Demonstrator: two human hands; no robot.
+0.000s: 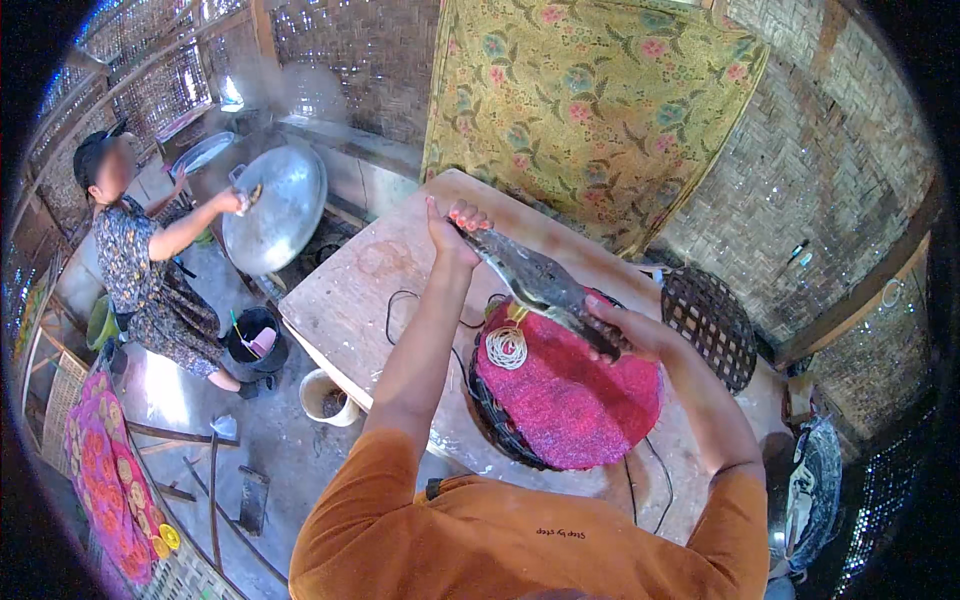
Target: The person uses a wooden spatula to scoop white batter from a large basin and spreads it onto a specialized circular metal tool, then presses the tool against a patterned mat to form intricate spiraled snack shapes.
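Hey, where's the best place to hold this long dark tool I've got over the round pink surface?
Probably by the two narrow ends of the long dark tool, coming in from the left and right sides. It is broadest in the middle and slims toward both ends, where your left hand and right hand grip it, leaving the middle uncovered.

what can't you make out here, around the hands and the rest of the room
All in the head view:
- Underside of the tool: turned away from the camera.
- Parts of the right hand's fingers: hidden by the tool.
- What lies under the pink sheet: covered by it.
- Whatever is behind the metal disc: blocked by it.
- The pale bucket's contents: too small.
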